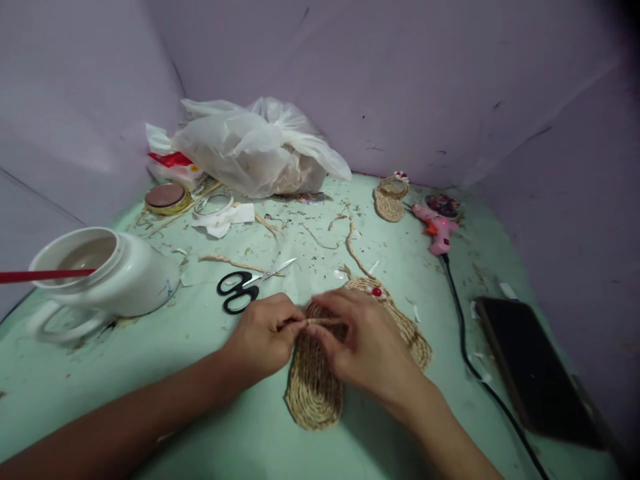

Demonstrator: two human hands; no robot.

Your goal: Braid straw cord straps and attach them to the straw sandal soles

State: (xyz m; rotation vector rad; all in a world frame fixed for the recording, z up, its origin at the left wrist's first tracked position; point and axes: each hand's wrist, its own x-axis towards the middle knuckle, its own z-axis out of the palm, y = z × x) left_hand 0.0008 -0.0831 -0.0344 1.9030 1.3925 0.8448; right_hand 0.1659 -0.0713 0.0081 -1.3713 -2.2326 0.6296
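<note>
A woven straw sole (316,393) lies in front of me, its upper part partly covered by my hands. Over it, a thin strand of straw cord (316,322) is stretched between my two hands. My left hand (267,333) is closed, pinching the strand's left end at the sole's left edge. Thumb and fingers of my right hand (357,333) close on the strand from the right. Beside my right hand lies a second woven sole (413,333), with a red and a white bead (376,292) near its top.
Black-handled scissors (250,287) lie left of the soles. A white pitcher (145,273) stands at left. At right are a pink glue gun (439,228) with a black cord, and a phone (530,373). Behind sit a plastic bag (260,147) and a small finished slipper (389,200).
</note>
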